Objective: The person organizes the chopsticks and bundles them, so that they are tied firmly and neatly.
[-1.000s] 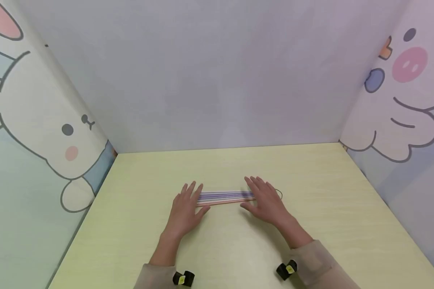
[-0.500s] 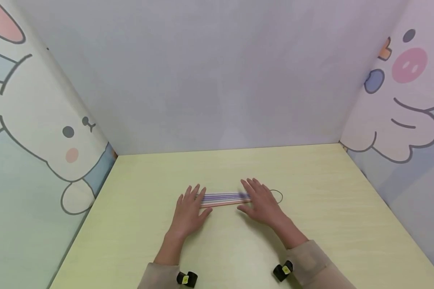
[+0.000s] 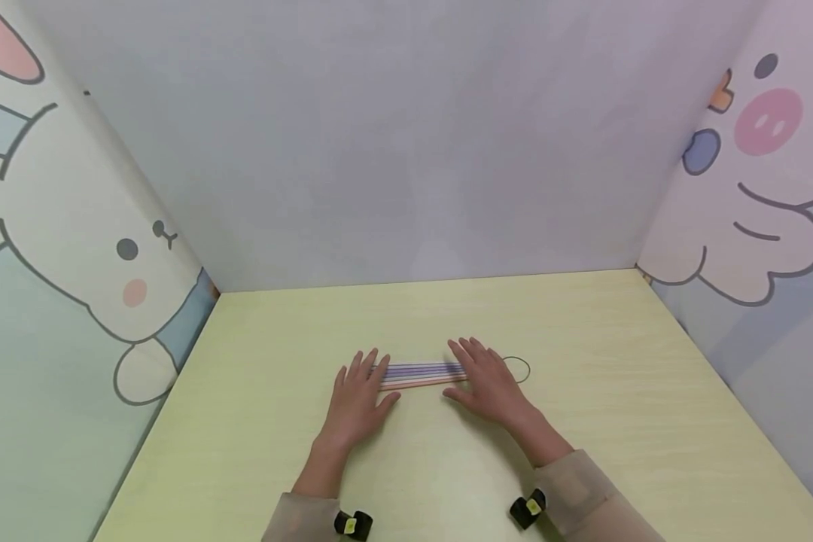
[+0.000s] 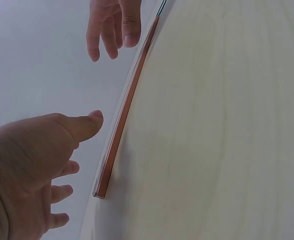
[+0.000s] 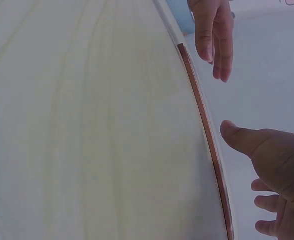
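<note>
A long, thin, flat piece with purple, white and orange-red stripes [image 3: 423,373] lies across the table, a dark cord loop [image 3: 517,369] at its right end. My left hand [image 3: 357,403] is over the left end, fingers spread and thumb apart. Over the right end is my right hand [image 3: 491,384], its fingers extended. Both hands cover the ends of the piece in the head view. The wrist views show its brownish-red near edge [image 4: 120,127], with the thumbs [image 5: 242,140] clear of it. Neither hand grips it; whether fingertips touch it cannot be told.
The pale wood-grain table [image 3: 420,467] meets a plain grey back wall [image 3: 413,150]. Side walls with cartoon animals stand at left [image 3: 61,226] and right [image 3: 772,226]. Small black devices [image 3: 354,525] sit at both cuffs.
My left hand has shifted slightly right and my right hand slightly left, so they are closer together. More of the cord loop shows beyond my right hand.
</note>
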{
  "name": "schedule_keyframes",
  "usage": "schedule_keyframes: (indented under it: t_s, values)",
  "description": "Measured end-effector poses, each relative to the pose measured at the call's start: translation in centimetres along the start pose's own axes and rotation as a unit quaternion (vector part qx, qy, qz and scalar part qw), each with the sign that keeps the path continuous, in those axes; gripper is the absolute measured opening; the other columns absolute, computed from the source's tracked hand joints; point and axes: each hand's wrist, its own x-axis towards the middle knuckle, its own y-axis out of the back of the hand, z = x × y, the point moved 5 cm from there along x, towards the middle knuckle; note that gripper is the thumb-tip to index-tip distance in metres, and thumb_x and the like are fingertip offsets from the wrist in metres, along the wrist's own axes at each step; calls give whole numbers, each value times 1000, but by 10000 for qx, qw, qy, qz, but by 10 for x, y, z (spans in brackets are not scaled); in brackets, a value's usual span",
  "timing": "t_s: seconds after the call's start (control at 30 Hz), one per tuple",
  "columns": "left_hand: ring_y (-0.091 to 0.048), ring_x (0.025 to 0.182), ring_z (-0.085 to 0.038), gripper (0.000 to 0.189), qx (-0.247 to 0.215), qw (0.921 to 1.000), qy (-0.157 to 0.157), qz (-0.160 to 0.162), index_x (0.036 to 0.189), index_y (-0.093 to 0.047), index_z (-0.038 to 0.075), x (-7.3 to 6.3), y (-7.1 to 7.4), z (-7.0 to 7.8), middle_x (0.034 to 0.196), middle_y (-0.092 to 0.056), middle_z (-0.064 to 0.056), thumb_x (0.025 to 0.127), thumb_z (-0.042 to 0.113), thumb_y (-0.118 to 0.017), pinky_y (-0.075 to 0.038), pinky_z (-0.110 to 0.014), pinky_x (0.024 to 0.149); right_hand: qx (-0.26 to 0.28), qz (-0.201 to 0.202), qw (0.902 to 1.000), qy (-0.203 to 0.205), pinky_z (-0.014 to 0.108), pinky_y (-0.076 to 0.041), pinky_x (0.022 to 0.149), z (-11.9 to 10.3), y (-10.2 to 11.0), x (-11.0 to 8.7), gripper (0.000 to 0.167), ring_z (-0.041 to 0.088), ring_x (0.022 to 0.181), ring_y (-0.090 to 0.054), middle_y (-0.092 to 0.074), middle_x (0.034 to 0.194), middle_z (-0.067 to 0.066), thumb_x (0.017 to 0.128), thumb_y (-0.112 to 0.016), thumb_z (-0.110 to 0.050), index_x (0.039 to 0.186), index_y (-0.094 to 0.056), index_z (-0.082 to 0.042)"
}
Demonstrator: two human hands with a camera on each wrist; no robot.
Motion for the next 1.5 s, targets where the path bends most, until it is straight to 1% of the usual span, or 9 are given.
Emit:
schedule_keyframes:
  t_s: [0.2, 0.37, 0.57, 0.8, 0.9, 1.07, 1.3, 1.4, 1.5]
  values:
    - [-28, 148, -41, 63, -30, 10000, 39, -72, 148, -50, 11, 1, -2, 3, 157, -40, -15, 95, 39, -68, -23, -62, 115, -78, -112, 9999, -9, 59, -28, 114, -2, -2, 0, 87, 40, 146, -33, -43, 154, 21, 87, -77, -44, 154, -38, -4]
    - [-25, 150, -39, 58, -44, 9996, 191, -227, 150, -49, 12, 3, -6, 3, 159, -38, -15, 99, 35, -64, -20, -58, 118, -118, -212, 9997, -27, 58, -27, 115, -2, -5, 1, 88, 39, 146, -33, -42, 155, 21, 87, -77, -44, 154, -38, -3]
    - [-26, 149, -39, 54, -1, 9995, 205, -244, 149, -50, 9, 4, -10, 1, 158, -39, -16, 100, 28, -62, -20, -57, 118, -205, -225, 9995, 92, 59, -28, 114, -3, -10, 4, 78, 39, 146, -34, -43, 154, 20, 88, -76, -42, 151, -46, -7]
    - [-25, 150, -39, 55, 3, 9991, 285, -302, 149, -49, 8, 5, -13, 2, 158, -39, -16, 100, 30, -61, -19, -58, 118, -223, -311, 9992, 107, 58, -28, 115, -5, -15, 7, 70, 38, 145, -35, -45, 153, 18, 90, -75, -41, 147, -52, -8]
    - [-26, 150, -39, 54, 46, 9991, 265, -327, 149, -50, 9, 7, -15, 4, 158, -39, -16, 101, 30, -60, -20, -58, 118, -215, -378, 9990, 79, 57, -28, 115, -5, -17, 8, 67, 38, 145, -35, -46, 153, 17, 90, -75, -40, 146, -54, -9]
    - [-26, 150, -39, 53, 153, 9989, 257, -368, 148, -50, 9, 10, -19, 7, 157, -40, -15, 101, 29, -60, -20, -57, 118, -168, -403, 9990, 107, 56, -28, 115, -5, -19, 10, 67, 38, 145, -36, -47, 152, 17, 90, -74, -43, 146, -54, -10]
    - [-28, 149, -38, 52, 120, 9989, 190, -405, 147, -50, 7, 13, -22, 13, 156, -40, -18, 101, 28, -61, -20, -50, 120, -124, -298, 9994, 160, 56, -31, 113, -4, -23, 11, 69, 37, 142, -40, -48, 150, 18, 90, -74, -44, 145, -54, -8]
    - [-31, 147, -39, 52, 121, 9992, 97, -370, 146, -51, 4, 14, -24, 14, 154, -42, -19, 101, 27, -61, -23, -48, 120, -112, -281, 9995, 134, 55, -34, 112, -2, -25, 13, 69, 37, 139, -44, -49, 149, 17, 91, -73, -45, 146, -54, -9]
    - [-32, 147, -39, 52, 185, 9991, 33, -381, 146, -51, 3, 15, -26, 15, 154, -44, -18, 101, 27, -61, -24, -48, 119, -87, -179, 9997, 169, 54, -39, 108, -2, -27, 14, 65, 38, 133, -49, -52, 144, 18, 92, -73, -42, 144, -55, -8]
